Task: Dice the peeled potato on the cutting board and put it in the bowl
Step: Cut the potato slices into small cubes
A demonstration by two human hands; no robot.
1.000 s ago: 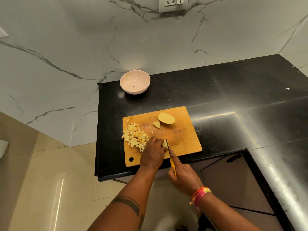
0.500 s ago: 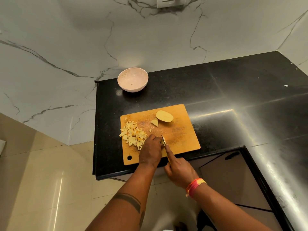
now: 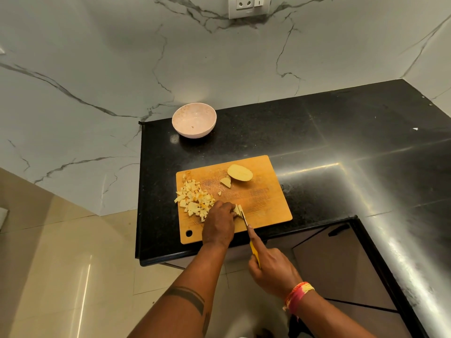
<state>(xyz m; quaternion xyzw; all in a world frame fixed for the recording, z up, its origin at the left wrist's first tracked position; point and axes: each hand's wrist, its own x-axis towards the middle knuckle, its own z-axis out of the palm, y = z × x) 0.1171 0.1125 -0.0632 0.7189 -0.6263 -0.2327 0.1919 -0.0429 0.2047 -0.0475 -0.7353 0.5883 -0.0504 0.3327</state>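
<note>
We stand at a black polished surface [image 3: 317, 132] set in a corner of white marble walls veined with grey, a socket [image 3: 249, 6] high on the back wall and pale floor tiles to the left. A wooden board [image 3: 266, 198] lies near the front edge, a round hole in its near left corner. Our left hand [image 3: 219, 223] rests knuckles up on the board, fingers curled down over a small pale piece [image 3: 238, 210] of potato, pinning it. Our right hand [image 3: 271, 269] is closed round the yellow handle of a knife [image 3: 244, 219], index finger stretched along the spine; the blade meets that piece just right of the left fingertips. To the left of the hand sits a heap of dice [image 3: 192, 201], cream-yellow, irregular, a few with orange tints, touching the board's left edge. At the far side of the board lies a half potato [image 3: 240, 172], cut face up, smooth and pale yellow, with a small wedge [image 3: 226, 182] just beside it. A pale pink bowl [image 3: 194, 113] stands well apart at the back left of the surface, with only a speck inside. A red and yellow band [image 3: 298, 295] circles our right wrist.
</note>
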